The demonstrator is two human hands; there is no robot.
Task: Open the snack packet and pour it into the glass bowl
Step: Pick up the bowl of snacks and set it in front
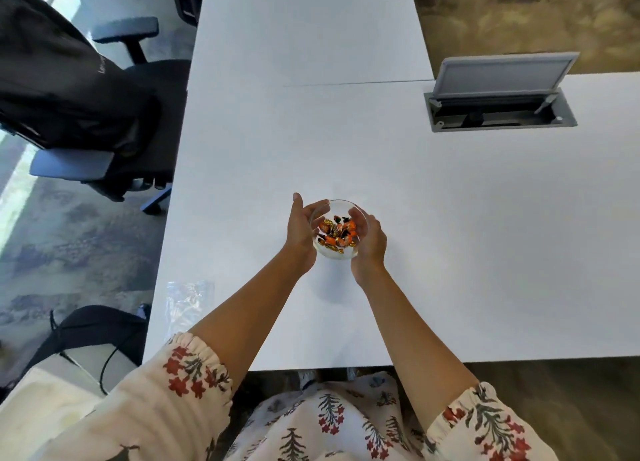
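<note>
A small glass bowl (337, 207) is cupped between both my hands over the middle of the white table (450, 235). Inside it lie several orange, gold and dark wrapped snacks (336, 234). My left hand (300, 232) wraps the bowl's left wall, fingers curled over the rim. My right hand (370, 238) holds the right wall, thumb at the rim. A clear plastic packet (188, 296), flat and seemingly empty, lies near the table's left edge by my left forearm.
An open grey cable hatch (498, 110) with its lid raised is set into the table at the right. A black office chair (114, 121) with a dark bag on it stands left of the table. Another dark chair (93, 332) and cables sit near my left elbow.
</note>
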